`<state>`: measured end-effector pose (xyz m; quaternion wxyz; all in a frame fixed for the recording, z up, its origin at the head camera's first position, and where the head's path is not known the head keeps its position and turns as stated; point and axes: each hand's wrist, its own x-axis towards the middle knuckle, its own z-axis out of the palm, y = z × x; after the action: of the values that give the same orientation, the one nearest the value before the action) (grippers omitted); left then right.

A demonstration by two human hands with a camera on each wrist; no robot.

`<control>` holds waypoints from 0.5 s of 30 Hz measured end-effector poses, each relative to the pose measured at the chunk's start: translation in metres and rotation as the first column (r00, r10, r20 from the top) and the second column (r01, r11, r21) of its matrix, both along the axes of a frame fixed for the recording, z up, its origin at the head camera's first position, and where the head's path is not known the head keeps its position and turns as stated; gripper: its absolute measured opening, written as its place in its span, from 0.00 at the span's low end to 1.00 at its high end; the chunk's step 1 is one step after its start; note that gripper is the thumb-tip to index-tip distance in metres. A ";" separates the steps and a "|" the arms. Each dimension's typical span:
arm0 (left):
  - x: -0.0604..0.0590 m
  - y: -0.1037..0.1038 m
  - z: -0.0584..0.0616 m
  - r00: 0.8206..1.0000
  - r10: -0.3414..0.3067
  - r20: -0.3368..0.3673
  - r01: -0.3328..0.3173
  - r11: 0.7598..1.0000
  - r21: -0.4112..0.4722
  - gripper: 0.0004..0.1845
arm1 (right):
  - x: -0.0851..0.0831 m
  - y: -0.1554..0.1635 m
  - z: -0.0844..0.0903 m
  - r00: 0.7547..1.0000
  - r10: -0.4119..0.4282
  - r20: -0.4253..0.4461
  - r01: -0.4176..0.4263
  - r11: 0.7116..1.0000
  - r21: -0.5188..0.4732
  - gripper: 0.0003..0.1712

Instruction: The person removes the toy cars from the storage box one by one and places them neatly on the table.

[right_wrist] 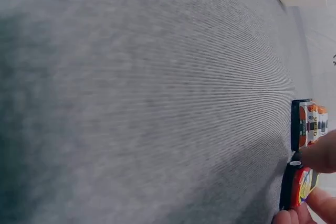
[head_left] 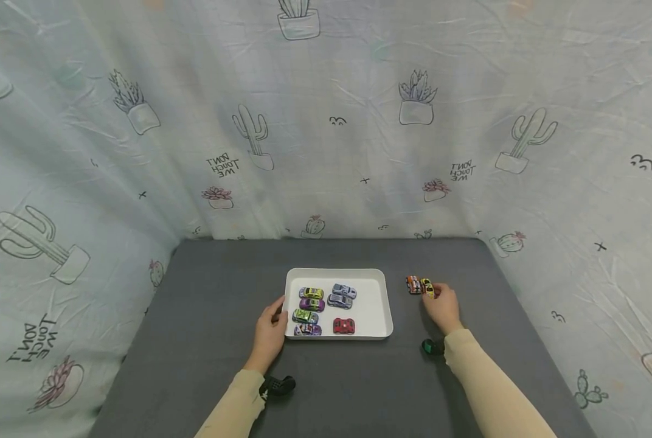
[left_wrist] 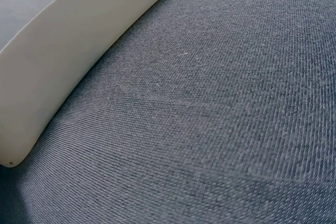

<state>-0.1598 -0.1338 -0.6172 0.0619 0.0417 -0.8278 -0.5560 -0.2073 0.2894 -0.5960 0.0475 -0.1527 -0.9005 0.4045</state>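
- Head view: right hand (head_left: 444, 306) pinches the yellow toy car (head_left: 427, 287), long axis running toward the curtain, beside one orange car (head_left: 413, 284).
- Left hand (head_left: 271, 328), fingers relaxed, touches the white tray (head_left: 378, 302) holding seven cars.

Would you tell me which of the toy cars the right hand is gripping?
The yellow-and-red toy car outside the white tray; the right hand pinches it beside the orange toy car.

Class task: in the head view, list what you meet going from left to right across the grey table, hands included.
Left hand → white tray → orange car → yellow car → right hand.
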 end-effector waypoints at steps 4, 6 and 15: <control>0.000 0.000 0.000 1.000 0.007 0.013 -0.007 1.000 -0.001 0.22 | 0.003 0.000 0.001 0.999 0.042 -0.003 -0.042 0.998 0.036 0.27; 0.000 -0.001 0.001 1.000 0.008 0.013 -0.008 1.000 -0.001 0.22 | 0.004 -0.001 0.001 0.999 0.035 -0.013 -0.034 0.998 0.047 0.26; 0.001 -0.001 -0.001 1.000 -0.006 -0.009 0.006 1.000 -0.004 0.22 | 0.001 -0.004 -0.003 0.999 -0.042 -0.022 0.043 0.998 0.046 0.24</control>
<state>-0.1593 -0.1346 -0.6184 0.0639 0.0368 -0.8289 -0.5546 -0.2065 0.2852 -0.5988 0.0694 -0.1665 -0.9057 0.3838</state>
